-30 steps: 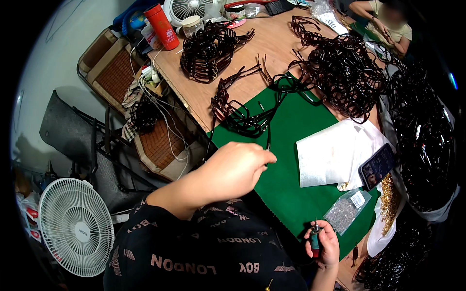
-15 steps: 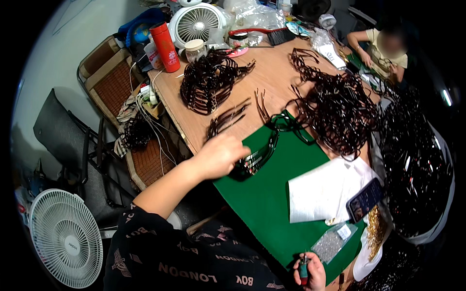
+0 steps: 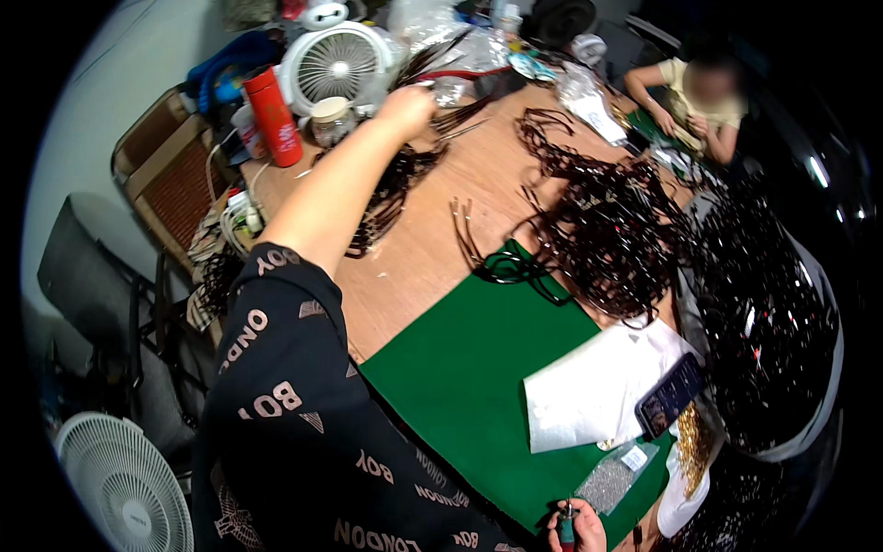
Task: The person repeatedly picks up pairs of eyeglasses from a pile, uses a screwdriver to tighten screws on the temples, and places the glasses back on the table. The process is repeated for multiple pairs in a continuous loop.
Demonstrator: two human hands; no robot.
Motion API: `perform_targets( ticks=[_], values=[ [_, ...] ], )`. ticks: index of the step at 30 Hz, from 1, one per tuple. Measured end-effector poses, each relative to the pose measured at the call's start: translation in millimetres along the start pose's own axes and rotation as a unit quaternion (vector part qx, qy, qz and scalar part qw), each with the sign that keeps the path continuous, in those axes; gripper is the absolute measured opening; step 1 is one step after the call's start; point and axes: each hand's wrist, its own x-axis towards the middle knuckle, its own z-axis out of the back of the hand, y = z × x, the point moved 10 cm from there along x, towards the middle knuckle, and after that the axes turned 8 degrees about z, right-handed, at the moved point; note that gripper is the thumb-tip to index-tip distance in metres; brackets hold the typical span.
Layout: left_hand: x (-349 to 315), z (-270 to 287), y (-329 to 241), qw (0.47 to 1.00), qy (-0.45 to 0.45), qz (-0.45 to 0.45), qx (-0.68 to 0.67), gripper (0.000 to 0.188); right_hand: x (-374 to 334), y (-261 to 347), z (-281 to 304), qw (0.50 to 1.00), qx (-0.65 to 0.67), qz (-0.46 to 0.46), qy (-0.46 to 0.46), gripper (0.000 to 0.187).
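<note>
My left arm stretches far across the wooden table [image 3: 432,248]. My left hand [image 3: 405,103] is closed on a bunch of dark brown headbands [image 3: 451,118], held above a pile of the same headbands [image 3: 391,193] near the far left edge. My right hand [image 3: 578,529] sits at the lower edge, by the near corner of the green mat [image 3: 469,377], gripping a small tool [image 3: 567,524] with a red and green handle. A few loose headbands [image 3: 501,262] lie at the mat's far edge.
A big heap of dark headbands [image 3: 607,230] fills the right side, with black ones [image 3: 773,331] beyond. White paper [image 3: 589,391], a phone [image 3: 670,396] and a small bag [image 3: 612,478] lie on the mat. A red bottle [image 3: 273,115], a jar [image 3: 329,120] and a white fan [image 3: 333,64] stand at the back. Another person [image 3: 699,97] sits far right.
My left hand has left the mat's far edge and reached to the back of the table with a bunch of headbands. My right hand keeps the tool low.
</note>
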Motion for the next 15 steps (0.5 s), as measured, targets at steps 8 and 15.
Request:
perform_targets(
  ticks=[8, 15],
  values=[
    [-15, -43, -11, 0.963, 0.244, 0.093, 0.071, 0.037, 0, -13, 21, 0.999, 0.041, -0.003, 0.002, 0.041],
    [-136, 42, -223, 0.964, 0.043, -0.181, -0.189, 0.020, -2, -13, 18, 0.998, 0.061, -0.002, 0.032, 0.040]
  ],
)
